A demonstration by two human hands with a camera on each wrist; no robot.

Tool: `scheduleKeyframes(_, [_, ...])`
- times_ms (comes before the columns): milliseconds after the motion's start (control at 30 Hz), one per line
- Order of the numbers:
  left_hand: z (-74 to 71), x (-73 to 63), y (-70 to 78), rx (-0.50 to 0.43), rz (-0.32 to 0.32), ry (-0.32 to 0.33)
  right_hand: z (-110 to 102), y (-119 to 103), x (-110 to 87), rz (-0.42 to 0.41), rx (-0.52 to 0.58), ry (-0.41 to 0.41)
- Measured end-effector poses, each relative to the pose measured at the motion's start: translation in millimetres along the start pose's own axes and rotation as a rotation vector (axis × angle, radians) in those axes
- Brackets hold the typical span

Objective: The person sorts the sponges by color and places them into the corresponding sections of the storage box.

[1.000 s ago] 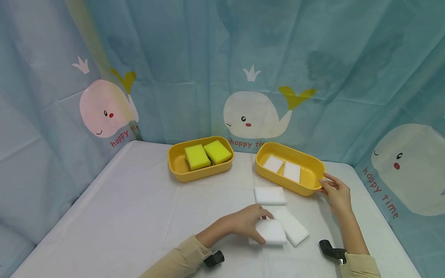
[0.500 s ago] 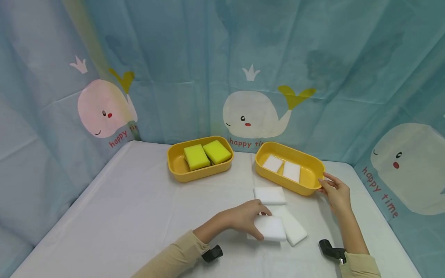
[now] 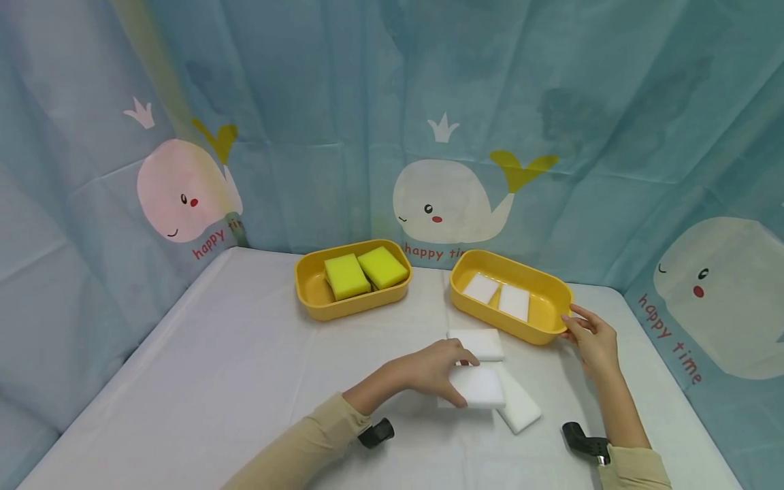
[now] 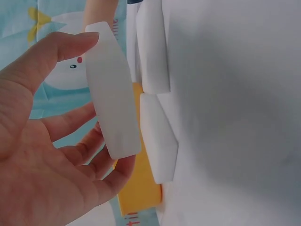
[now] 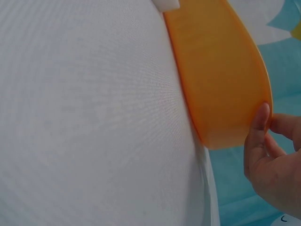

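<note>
My left hand (image 3: 431, 371) grips a white block-shaped sponge (image 3: 479, 389), thumb on one edge and fingers on the opposite one. In the left wrist view this sponge (image 4: 113, 96) is raised off the tabletop. Behind and beside it, a flat white sponge (image 3: 484, 342) and another angled one (image 3: 519, 403) lie on the cloth, partly covered by the held one. My right hand (image 3: 595, 344) pinches the near right end of a yellow tray (image 3: 554, 292), thumb outside its wall in the right wrist view. Two white sponges (image 3: 514, 301) lie flat inside that tray.
A second yellow tray (image 3: 315, 289) stands at the back, left of the first, with two yellow-green sponges (image 3: 347, 275) in it. A blue whale-print curtain (image 3: 318, 122) closes off the back and sides of the white-covered table (image 3: 202, 381).
My left hand has lifted the white sponge and carried it slightly forward, towards the flat sponge behind it. My right hand stays on the tray's end.
</note>
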State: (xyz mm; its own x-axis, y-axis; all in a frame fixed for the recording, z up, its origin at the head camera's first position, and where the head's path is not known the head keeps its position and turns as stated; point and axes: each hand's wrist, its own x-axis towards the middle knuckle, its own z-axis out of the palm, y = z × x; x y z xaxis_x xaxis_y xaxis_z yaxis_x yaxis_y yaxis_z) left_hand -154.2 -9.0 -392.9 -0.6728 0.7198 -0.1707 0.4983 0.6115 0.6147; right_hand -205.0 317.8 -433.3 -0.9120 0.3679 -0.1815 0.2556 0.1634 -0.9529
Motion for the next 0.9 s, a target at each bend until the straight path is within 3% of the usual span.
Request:
scheduleKeyframes(667, [-18.8, 25.6, 1.0, -0.004, -0.025, 0.096, -0.6, -0.3, 0.4, 0.013, 0.047, -0.007])
scheduleKeyframes(900, [-27.3, 34.1, 1.6, -0.025, -0.002, 0.133, -1.2, -0.8, -0.2, 0.015, 0.042, -0.006])
